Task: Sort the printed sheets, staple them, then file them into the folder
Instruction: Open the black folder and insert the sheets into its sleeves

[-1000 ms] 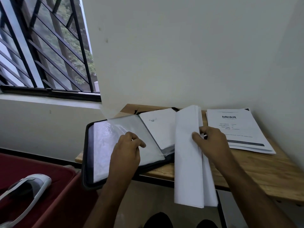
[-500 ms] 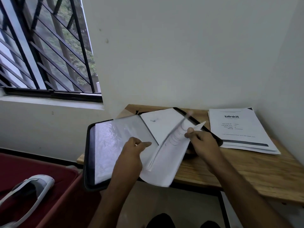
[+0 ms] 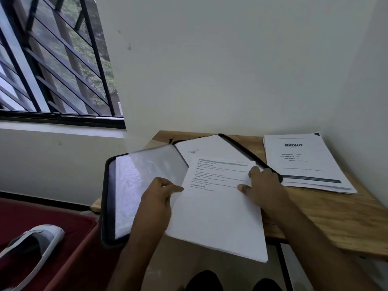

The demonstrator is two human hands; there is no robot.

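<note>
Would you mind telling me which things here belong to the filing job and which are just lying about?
In the job:
- left hand, holding a clear sleeve
- right hand, holding the printed set
- open folder
- blinkit stack on the table

Lying about:
- white headset on the red surface
- barred window

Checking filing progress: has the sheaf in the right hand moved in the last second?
Yes. The sheaf went from hanging off the table edge leftward, flat over the open folder.
</note>
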